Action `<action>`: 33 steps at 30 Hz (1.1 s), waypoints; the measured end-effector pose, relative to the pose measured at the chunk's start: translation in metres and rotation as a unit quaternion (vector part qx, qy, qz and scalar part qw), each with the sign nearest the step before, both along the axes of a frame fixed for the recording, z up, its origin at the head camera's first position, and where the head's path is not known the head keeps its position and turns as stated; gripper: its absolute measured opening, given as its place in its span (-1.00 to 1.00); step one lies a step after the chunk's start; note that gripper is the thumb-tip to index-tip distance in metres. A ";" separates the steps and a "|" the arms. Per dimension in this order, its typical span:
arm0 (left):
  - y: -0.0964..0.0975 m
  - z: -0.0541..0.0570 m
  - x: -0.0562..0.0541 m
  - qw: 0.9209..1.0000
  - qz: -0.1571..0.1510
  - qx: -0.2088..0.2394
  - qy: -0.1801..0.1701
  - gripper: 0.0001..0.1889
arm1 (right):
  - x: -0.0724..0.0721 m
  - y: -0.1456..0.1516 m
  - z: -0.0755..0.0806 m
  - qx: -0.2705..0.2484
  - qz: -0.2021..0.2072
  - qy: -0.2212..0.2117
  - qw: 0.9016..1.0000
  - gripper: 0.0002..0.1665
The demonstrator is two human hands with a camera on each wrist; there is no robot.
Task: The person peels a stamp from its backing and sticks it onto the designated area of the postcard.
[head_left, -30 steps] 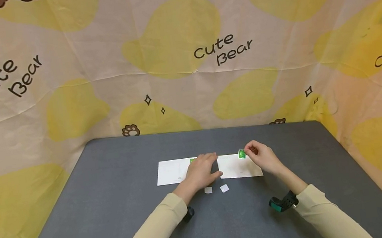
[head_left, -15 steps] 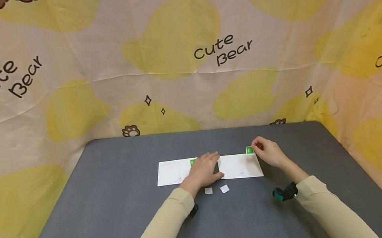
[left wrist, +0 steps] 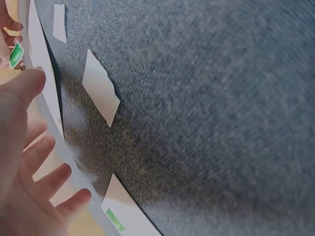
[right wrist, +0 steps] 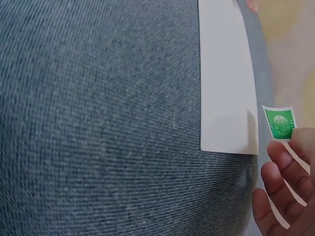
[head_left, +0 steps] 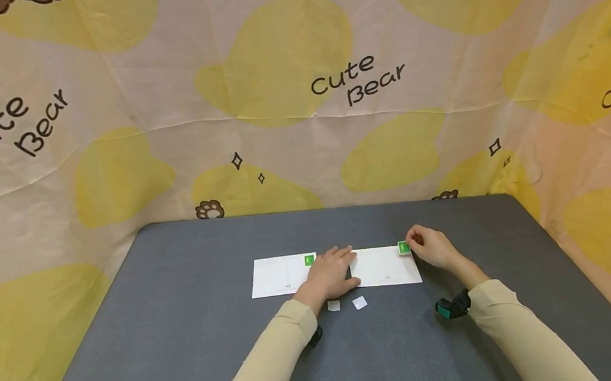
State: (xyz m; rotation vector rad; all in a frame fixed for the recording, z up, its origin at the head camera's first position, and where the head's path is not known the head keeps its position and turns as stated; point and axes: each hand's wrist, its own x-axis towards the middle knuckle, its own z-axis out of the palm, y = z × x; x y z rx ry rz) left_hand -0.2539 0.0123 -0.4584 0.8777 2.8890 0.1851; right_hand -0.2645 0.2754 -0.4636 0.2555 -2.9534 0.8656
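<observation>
Between thumb and fingertip, my right hand (head_left: 433, 247) pinches a green postage stamp (right wrist: 280, 124) with a white perforated edge and a globe design. In the head view the stamp appears over the far right corner of the right white envelope (head_left: 381, 267). My left hand (head_left: 332, 273), fingers extended, rests at that envelope's left edge, across the gap between the two envelopes. The left envelope (head_left: 273, 277) lies flat with another green stamp (head_left: 309, 260) at its far right corner. Whether the held stamp touches the paper cannot be told.
Two small white paper squares, a left one (head_left: 334, 306) and a tilted right one (head_left: 359, 302), lie on the grey table (head_left: 210, 344) nearer the person. A printed cloth (head_left: 281, 91) hangs behind the table's far edge. Both wrists wear black straps.
My right hand has carried the stamp rightward along the envelope to its far right corner, then slightly down. My left hand has shifted a little right, uncovering more of the left envelope's stamp.
</observation>
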 end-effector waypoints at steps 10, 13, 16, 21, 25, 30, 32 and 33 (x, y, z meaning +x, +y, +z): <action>0.003 -0.004 0.002 1.000 -0.001 0.004 0.002 -0.40 | -0.004 0.000 -0.008 0.009 0.005 0.000 1.000 -0.90; 0.003 -0.006 0.002 1.000 -0.001 -0.001 0.005 -0.41 | -0.004 -0.001 -0.010 0.015 0.001 -0.005 1.000 -0.90; 0.003 -0.007 0.002 1.000 0.000 -0.006 0.005 -0.41 | -0.004 -0.001 -0.011 0.016 -0.004 -0.006 1.000 -0.89; 0.004 -0.006 0.003 1.000 0.003 -0.010 0.003 -0.41 | -0.005 -0.001 -0.011 0.023 -0.003 -0.003 1.000 -0.90; 0.004 -0.005 0.004 1.000 0.004 -0.012 0.003 -0.42 | -0.004 -0.002 -0.012 0.028 -0.004 0.006 1.000 -0.91; 0.004 -0.003 0.005 1.000 0.003 -0.013 0.006 -0.42 | -0.005 -0.003 -0.012 0.034 -0.008 0.007 0.999 -0.91; 0.004 -0.002 0.005 1.000 0.003 -0.012 0.006 -0.42 | -0.005 -0.002 -0.013 0.037 -0.009 0.008 0.999 -0.91; 0.004 -0.002 0.005 1.000 0.003 -0.011 0.006 -0.42 | -0.005 -0.002 -0.013 0.038 -0.009 0.008 0.999 -0.91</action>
